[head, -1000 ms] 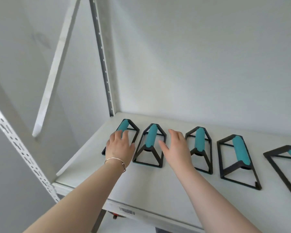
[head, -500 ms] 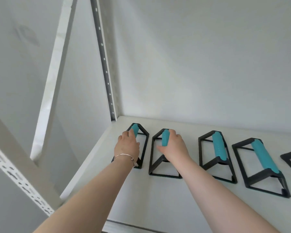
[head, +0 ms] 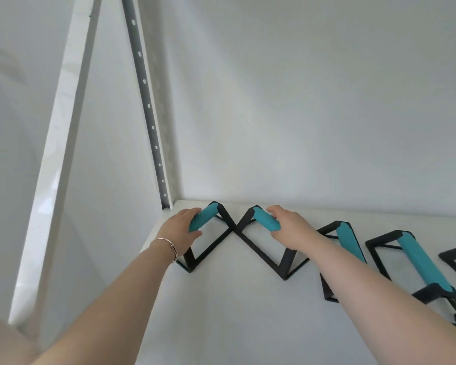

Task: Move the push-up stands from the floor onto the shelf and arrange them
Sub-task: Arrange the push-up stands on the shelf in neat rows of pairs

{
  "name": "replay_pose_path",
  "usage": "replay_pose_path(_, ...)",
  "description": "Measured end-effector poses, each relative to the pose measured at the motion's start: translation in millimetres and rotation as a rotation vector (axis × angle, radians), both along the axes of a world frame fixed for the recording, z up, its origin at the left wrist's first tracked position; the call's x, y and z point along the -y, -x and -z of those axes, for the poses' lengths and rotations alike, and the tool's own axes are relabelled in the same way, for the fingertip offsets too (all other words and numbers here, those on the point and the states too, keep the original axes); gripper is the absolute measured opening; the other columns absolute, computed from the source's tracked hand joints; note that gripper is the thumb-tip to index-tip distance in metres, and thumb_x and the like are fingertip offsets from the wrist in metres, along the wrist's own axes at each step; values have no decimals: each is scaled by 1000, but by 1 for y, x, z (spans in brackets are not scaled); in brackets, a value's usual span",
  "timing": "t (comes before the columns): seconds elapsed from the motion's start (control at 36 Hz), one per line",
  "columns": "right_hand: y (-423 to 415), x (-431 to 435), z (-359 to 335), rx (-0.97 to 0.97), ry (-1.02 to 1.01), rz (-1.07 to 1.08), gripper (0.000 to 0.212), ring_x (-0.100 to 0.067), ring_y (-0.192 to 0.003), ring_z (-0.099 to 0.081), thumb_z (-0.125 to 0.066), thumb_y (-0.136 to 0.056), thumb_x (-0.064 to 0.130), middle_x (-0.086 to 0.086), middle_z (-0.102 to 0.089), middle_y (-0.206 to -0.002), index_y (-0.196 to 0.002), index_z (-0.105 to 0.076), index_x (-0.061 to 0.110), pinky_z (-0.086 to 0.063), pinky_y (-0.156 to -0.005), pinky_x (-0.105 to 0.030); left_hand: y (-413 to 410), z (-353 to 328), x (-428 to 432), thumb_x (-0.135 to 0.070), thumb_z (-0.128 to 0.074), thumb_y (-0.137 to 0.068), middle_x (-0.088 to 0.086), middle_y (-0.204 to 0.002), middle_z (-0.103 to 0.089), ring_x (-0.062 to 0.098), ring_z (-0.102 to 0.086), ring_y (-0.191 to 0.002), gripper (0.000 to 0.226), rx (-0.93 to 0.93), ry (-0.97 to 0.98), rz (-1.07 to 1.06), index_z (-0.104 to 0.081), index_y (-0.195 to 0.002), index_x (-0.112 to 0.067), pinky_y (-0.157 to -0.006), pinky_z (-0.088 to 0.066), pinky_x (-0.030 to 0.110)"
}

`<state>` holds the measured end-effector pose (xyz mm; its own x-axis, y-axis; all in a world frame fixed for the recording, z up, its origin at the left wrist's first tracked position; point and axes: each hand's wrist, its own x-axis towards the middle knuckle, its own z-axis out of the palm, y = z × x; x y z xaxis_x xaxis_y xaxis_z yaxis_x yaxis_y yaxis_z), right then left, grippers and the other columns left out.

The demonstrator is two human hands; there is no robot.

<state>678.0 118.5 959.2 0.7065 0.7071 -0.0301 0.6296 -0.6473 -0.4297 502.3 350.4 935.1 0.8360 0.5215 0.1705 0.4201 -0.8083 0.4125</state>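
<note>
Your left hand (head: 181,230) is curling around the teal foam grip of the leftmost black metal push-up stand (head: 208,234), and your right hand (head: 291,227) is wrapping the next stand (head: 265,241), both on the white shelf (head: 221,312). Their frames are touching and could snag. No writing is showing.

**Colours: teal and black on white**

Push-up stands (head: 420,262): black frames, teal grips, all alike across the lower right of the frame. Shelf (head: 221,312): plain white. Back wall (head: 300,101): plain white-grey. Upright rail (head: 145,101), upper centre-left: dark grey strip with a row of pale holes. Diagonal brace (head: 61,127), left: glossy white. Bracelet (head: 166,246) on left wrist: thin, silver.
</note>
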Motion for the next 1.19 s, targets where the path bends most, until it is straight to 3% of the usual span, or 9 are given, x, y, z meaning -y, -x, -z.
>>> replay_pose_path(0.14,-19,-1,-3,24,38,-82,49,-20,-99,-57,-52,-86,12,1,-60,-125,-131,-44,28,-46,-81,-32,-5,-1,-24,-24,-64,-85,-10,-130,-54,17,-53,-111,62,-58,-10,52,-38,-141,-30,-99,-42,31)
replay_pose_path(0.25,-31,-1,-5,-4,49,-115,52,-19,-103,-56,-54,-87,13,8,-56,-132,-134,-43,33,-46,-87,-32,-19,-3,-26,-26,-61,-87,-7,-129,-51,20,-54,-110,59,-127,-102,33,-37,-141,-30,-95,-46,33)
replay_pose_path(0.39,-41,-13,-7,23,82,-85,62,-22,-118,-53,-62,-87,16,2,-53,-139,-143,-37,25,-44,-98,-32,-42,-4,-10,-35,-58,-89,2,-105,-55,22,-50,-84,26,-176,-151,-84,-55,-109,-19,-79,-46,33)
replay_pose_path(0.5,-44,-30,-4,107,124,26,53,-24,-111,-56,-68,-84,35,-7,-61,-123,-131,-53,15,-48,-92,-36,-48,2,-7,-38,-55,-91,3,-98,-57,23,-56,-86,24,-151,-187,-149,-57,-105,-19,-76,-49,34)
replay_pose_path(0.61,-50,-34,-4,129,153,-7,37,-23,-100,-59,-67,-84,34,-6,-65,-111,-116,-64,16,-50,-84,-34,-47,0,-9,-36,-57,-90,1,-93,-56,21,-51,-79,17,-109,-166,-129,-58,-97,-21,-71,-45,31)
replay_pose_path(0.75,-62,-32,-8,139,178,-81,36,-23,-104,-57,-64,-87,32,-4,-64,-114,-120,-63,18,-48,-89,-36,-49,-5,-19,-34,-61,-86,-3,-84,-58,21,-55,-82,8,-76,-101,-49,-60,-88,-27,-66,-42,31)
replay_pose_path(0.86,-77,-32,-13,110,186,-154,35,-21,-106,-56,-65,-88,31,-2,-65,-115,-121,-63,20,-47,-92,-36,-58,-9,-28,-33,-63,-85,-5,-98,-65,22,-58,-93,22,-78,-35,19,-65,-107,-29,-81,-50,36)
replay_pose_path(0.94,-87,-32,-16,91,192,-187,32,-21,-105,-57,-64,-88,30,0,-65,-112,-118,-65,21,-47,-92,-37,-67,-11,-33,-32,-65,-86,-6,-113,-64,19,-57,-104,38,-84,4,61,-61,-124,-30,-92,-45,33)
replay_pose_path(1.19,-111,-36,-14,61,171,-201,32,-20,-106,-56,-64,-88,29,1,-65,-114,-120,-64,22,-46,-95,-39,-96,-9,-47,-31,-67,-86,-8,-120,-64,16,-55,-110,41,-95,4,149,-59,-126,-31,-98,-41,28)
